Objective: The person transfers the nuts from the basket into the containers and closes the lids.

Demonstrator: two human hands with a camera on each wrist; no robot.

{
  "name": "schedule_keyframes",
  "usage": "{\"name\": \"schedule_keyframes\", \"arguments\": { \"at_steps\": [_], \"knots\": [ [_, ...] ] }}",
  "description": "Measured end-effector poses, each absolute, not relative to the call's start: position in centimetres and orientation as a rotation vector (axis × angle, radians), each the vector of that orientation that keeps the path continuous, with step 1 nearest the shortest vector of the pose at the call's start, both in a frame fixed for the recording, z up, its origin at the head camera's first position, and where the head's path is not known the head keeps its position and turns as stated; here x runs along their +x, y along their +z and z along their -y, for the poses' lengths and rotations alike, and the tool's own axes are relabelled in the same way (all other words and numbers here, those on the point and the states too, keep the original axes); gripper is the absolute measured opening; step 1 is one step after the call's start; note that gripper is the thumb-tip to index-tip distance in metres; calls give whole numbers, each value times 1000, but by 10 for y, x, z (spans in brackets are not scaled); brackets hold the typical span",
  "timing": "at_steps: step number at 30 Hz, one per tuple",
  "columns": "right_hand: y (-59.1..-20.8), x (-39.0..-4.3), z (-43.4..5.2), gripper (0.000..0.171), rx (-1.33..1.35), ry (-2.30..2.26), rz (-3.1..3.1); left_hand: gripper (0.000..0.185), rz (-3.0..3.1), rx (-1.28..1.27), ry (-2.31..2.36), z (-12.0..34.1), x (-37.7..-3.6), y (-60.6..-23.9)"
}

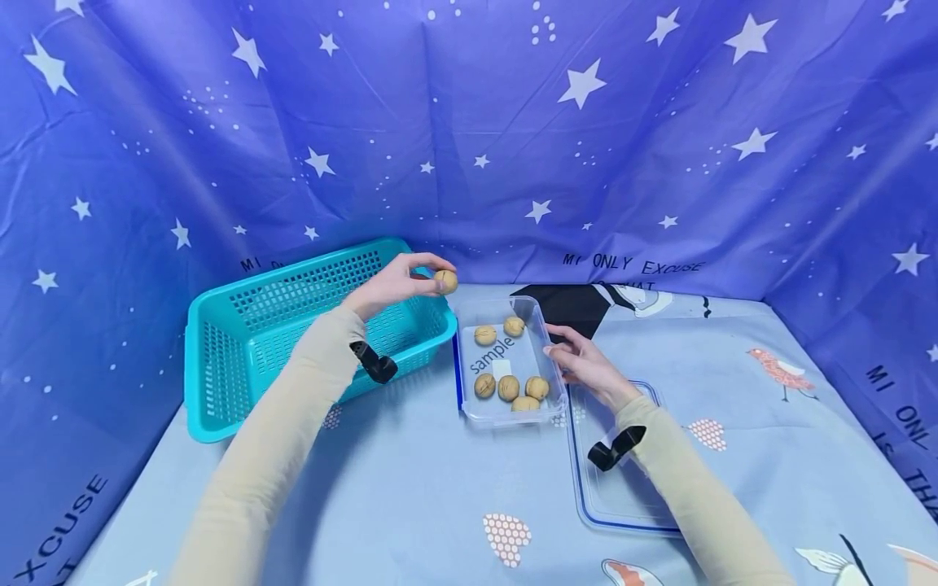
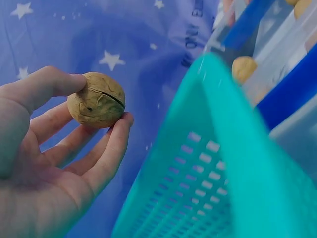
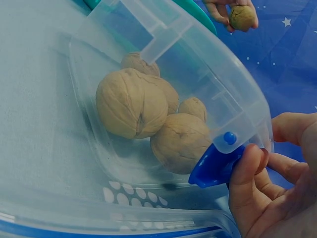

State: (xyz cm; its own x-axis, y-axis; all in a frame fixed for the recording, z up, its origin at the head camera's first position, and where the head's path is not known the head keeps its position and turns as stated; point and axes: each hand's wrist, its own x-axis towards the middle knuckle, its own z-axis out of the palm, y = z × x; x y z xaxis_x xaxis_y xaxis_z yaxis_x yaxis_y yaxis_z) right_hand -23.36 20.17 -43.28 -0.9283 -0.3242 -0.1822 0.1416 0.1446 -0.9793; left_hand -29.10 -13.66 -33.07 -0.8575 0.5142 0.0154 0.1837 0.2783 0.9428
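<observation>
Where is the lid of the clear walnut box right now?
In the head view, the lid lies flat on the cloth, right of the clear box, partly under the right hand and forearm.

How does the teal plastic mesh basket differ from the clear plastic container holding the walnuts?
The teal plastic mesh basket is opaque with perforated walls; the clear plastic container is see-through with solid walls. The basket is larger and deeper; the container is shallow. No walnuts show in the basket, while the container holds six. The right hand touches the container's edge; the left hand holds a walnut over the basket's rim. Both are rectangular, open-topped and side by side on the cloth.
</observation>
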Motion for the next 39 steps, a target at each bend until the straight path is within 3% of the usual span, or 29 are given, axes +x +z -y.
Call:
{"name": "schedule_keyframes", "arguments": {
  "at_steps": [39],
  "knots": [
    [-433,-234,-201,59,-133,-1839,-2079,33,-2183,928,1503,69,-258,-364]
  ]
}}
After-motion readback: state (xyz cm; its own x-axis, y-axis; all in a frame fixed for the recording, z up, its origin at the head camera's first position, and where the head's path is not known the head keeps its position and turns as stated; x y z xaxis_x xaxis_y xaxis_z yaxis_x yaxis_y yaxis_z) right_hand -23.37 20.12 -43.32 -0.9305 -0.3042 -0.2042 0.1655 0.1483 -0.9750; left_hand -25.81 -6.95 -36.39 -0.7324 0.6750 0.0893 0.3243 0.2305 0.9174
